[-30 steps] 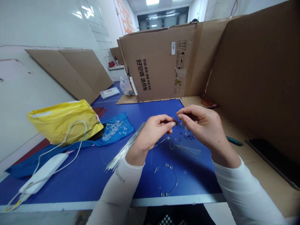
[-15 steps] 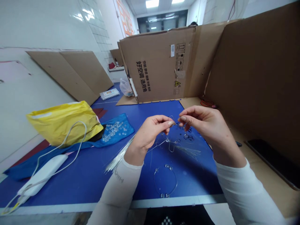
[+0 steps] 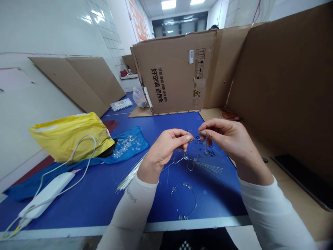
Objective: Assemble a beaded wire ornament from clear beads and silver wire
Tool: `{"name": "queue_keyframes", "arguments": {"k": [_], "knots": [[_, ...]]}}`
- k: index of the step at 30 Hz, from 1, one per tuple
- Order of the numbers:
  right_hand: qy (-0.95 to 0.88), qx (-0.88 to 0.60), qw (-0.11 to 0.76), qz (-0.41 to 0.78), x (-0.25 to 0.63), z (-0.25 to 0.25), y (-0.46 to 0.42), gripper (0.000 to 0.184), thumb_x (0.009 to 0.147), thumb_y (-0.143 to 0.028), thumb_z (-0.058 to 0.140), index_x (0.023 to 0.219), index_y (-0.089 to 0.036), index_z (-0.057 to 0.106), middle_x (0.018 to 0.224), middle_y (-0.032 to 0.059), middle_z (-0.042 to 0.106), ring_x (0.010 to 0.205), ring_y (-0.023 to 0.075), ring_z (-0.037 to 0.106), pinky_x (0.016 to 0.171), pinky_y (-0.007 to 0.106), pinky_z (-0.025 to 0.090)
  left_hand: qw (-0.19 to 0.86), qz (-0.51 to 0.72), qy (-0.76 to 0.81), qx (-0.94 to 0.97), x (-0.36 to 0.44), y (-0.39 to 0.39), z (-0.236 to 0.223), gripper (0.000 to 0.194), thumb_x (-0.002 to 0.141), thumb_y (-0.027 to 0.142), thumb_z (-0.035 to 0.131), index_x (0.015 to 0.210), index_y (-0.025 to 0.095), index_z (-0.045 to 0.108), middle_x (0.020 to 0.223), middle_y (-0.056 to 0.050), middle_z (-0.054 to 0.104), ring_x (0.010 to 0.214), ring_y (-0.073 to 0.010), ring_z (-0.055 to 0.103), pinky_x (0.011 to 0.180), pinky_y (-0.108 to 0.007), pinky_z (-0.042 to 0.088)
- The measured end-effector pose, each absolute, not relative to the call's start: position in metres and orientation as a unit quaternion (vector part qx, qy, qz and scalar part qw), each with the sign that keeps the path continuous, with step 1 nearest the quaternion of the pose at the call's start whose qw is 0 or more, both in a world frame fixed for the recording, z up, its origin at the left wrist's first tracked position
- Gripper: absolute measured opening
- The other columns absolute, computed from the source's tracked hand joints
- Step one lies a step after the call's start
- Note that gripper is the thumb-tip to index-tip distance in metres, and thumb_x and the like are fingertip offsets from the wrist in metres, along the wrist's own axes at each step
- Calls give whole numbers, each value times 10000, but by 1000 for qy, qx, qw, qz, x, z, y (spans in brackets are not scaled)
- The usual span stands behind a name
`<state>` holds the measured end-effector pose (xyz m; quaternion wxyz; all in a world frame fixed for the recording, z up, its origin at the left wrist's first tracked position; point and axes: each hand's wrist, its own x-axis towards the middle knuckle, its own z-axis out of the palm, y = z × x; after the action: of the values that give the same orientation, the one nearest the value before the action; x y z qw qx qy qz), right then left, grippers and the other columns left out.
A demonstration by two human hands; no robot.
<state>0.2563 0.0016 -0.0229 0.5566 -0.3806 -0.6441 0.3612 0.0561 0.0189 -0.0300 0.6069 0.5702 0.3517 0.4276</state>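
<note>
My left hand [image 3: 166,147] is closed in a pinch on a thin wire [image 3: 190,169] bent into curves. A few clear beads [image 3: 185,157] hang on the wire below the fingertips. To its right, my right hand [image 3: 225,140] pinches with thumb and forefinger; a short stretch of wire runs between both hands. Small dark rings [image 3: 211,153] lie on the table beneath the right hand. Nearer the front edge rests a wire loop [image 3: 196,199] with several clear beads on it. Exactly how the wire passes through the fingers is hidden.
Straight wires [image 3: 131,175] lie beside my left forearm. Clear beads [image 3: 127,144] are spread on a blue cloth [image 3: 142,133] near a yellow bag [image 3: 73,135]. A white power strip [image 3: 48,194] is at left, a black phone [image 3: 299,177] at right. A cardboard box [image 3: 177,76] stands behind.
My hands have drawn slightly apart, the left one a little leftward and the right one a little rightward. The wire and its hanging beads have dropped slightly lower. The loop on the table stays put.
</note>
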Motion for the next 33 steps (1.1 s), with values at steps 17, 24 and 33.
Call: {"name": "queue_keyframes", "arguments": {"k": [17, 24, 33], "knots": [[-648, -414, 539, 342, 256, -22, 1, 130, 802, -314, 783, 827, -189, 760, 665, 4, 677, 545, 120, 561, 496, 261, 448, 603, 437, 343, 572, 57, 19, -30, 195, 749, 253, 835, 855, 118, 742, 699, 6, 644, 570, -83, 553, 558, -237, 432], [-644, -438, 538, 323, 254, -23, 1, 165, 790, -319, 757, 901, -200, 788, 649, -6, 640, 536, 123, 524, 483, 266, 410, 598, 460, 319, 573, 57, 20, -31, 213, 740, 245, 848, 848, 142, 695, 727, 24, 641, 572, -79, 567, 566, -235, 443], [-635, -477, 522, 311, 254, -21, 0, 149, 777, -332, 729, 815, -192, 760, 632, 5, 667, 507, 125, 543, 466, 262, 408, 583, 456, 316, 593, 58, 19, -30, 198, 758, 257, 840, 831, 146, 694, 755, 23, 634, 585, -74, 569, 581, -229, 449]]}}
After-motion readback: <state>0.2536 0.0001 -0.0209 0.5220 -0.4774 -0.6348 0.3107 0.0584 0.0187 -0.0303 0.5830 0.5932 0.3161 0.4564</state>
